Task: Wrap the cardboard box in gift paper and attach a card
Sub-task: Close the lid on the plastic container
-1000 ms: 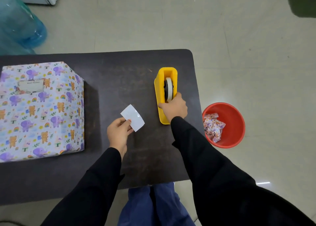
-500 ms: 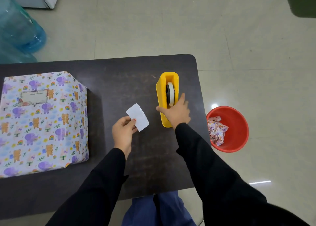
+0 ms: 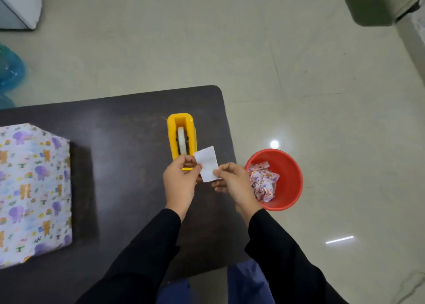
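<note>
Left hand (image 3: 180, 180): seen from the back, with the fingers curled and the fingertips closed on the left edge of the card (image 3: 207, 164); whether a strip of tape is pinched there too cannot be made out.
Right hand (image 3: 232, 181): the card's lower right corner is pinched between thumb and fingers; the fingers beneath the paper are partly hidden.
Card: small and white, held tilted above the right part of the surface (image 3: 115, 142), just in front of the tape dispenser (image 3: 182, 128); any writing on it is too faint to be read.
Tape dispenser: yellow, stood on the surface with a white roll inside; its near end is covered by the left hand and the card.
Box (image 3: 34, 188): wrapped in animal-print paper and set at the left of the surface, well apart from both hands; its left side is cut off by the frame edge, and the print is blurred.
Bucket (image 3: 292, 181): red, stood on the floor just right of the surface, with crumpled paper scraps (image 3: 264, 185) lying inside.
</note>
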